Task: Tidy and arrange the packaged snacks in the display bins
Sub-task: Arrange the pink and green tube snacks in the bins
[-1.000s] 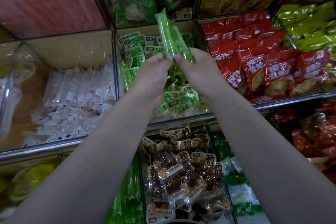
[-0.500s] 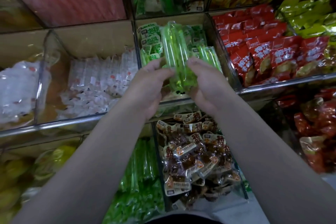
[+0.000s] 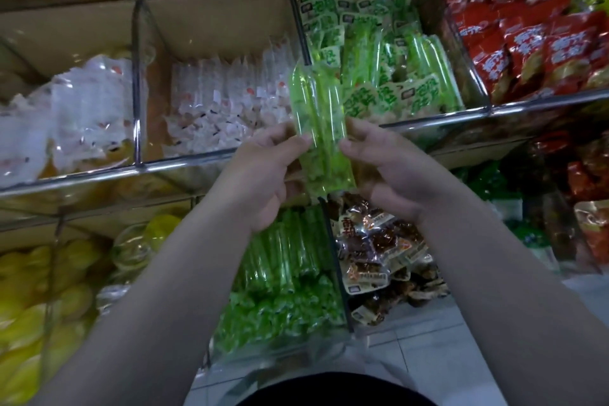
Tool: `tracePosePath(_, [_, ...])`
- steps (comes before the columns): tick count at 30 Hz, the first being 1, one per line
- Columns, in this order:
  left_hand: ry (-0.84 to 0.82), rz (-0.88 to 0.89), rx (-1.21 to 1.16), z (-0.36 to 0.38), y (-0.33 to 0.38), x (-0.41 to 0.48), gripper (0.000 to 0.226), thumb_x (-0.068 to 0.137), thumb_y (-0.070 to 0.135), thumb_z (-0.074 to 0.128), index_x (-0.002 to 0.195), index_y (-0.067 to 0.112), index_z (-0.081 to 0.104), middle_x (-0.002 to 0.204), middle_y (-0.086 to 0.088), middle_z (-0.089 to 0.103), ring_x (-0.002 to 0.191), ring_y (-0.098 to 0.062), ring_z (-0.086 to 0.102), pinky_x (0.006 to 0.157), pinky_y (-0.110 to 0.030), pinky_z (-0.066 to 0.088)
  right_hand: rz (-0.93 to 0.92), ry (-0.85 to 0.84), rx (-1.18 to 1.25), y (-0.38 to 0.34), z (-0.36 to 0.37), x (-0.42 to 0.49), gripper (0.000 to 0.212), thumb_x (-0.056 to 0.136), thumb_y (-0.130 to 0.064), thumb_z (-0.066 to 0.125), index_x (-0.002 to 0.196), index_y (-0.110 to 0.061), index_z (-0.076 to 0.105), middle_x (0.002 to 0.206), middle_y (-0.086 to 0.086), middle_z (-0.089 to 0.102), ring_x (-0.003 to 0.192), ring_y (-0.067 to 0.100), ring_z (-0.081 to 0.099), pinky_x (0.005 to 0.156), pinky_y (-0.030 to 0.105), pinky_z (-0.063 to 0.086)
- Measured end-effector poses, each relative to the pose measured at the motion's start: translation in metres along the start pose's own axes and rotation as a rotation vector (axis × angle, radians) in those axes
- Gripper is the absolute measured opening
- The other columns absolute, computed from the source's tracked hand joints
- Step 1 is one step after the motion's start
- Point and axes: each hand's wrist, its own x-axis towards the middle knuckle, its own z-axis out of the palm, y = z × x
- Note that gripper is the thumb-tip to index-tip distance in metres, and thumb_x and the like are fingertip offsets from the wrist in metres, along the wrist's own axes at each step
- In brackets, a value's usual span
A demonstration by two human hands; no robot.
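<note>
Fingertips (image 3: 300, 141) pinch both long edges of a clear green snack packet (image 3: 318, 115). The left hand (image 3: 260, 178) curls round its left edge and the right hand (image 3: 387, 168) round its right, backs toward the camera. The packet stands nearly upright in the air before the metal shelf rail (image 3: 184, 163), between the green-labelled packs (image 3: 412, 95) above and the stacked green tubes (image 3: 283, 257) below. Both forearms rise from the lower corners and converge

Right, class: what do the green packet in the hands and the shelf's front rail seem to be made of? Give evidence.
The green packet: thin translucent plastic film, glossy; it shows bright highlights and the contents through it. The front rail: probably polished metal, silvery with bright streaks, though blur leaves this open.
</note>
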Motion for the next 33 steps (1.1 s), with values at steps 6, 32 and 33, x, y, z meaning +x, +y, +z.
tracePosePath(6, [-0.052, -0.107, 0.062, -0.037, -0.025, -0.014, 0.017, 0.093, 0.010, 0.058, 0.108, 0.006, 0.064, 0.102, -0.014, 0.067, 0.081, -0.021, 0.066, 0.076, -0.043, 0.057, 0.044, -0.067, 0.076, 0.042, 0.010, -0.003, 0.050, 0.080, -0.003, 0.056, 0.129, -0.008, 0.055, 0.114, 0.016, 0.068, 0.095, 0.021, 0.068, 0.080, 0.034, 0.060])
tracePosePath(32, [0.082, -0.418, 0.141, -0.094, -0.158, 0.008, 0.021, 0.097, 0.010, 0.054, 0.114, 0.012, 0.065, 0.098, -0.004, 0.073, 0.077, -0.011, 0.071, 0.066, -0.031, 0.059, 0.280, 0.289, -0.165, 0.199, 0.031, 0.036, 0.035, 0.097, 0.004, 0.045, 0.119, -0.016, 0.062, 0.117, 0.007, 0.069, 0.109, 0.022, 0.065, 0.095, 0.041, 0.051])
tracePosePath(33, [0.088, -0.428, 0.156, -0.095, -0.163, 0.011, 0.021, 0.098, 0.010, 0.054, 0.115, 0.012, 0.065, 0.100, -0.004, 0.072, 0.082, -0.013, 0.070, 0.073, -0.035, 0.059, 0.292, 0.288, -0.183, 0.203, 0.030, 0.040, 0.037, 0.096, 0.003, 0.047, 0.126, -0.014, 0.059, 0.121, 0.007, 0.067, 0.112, 0.022, 0.063, 0.097, 0.042, 0.050])
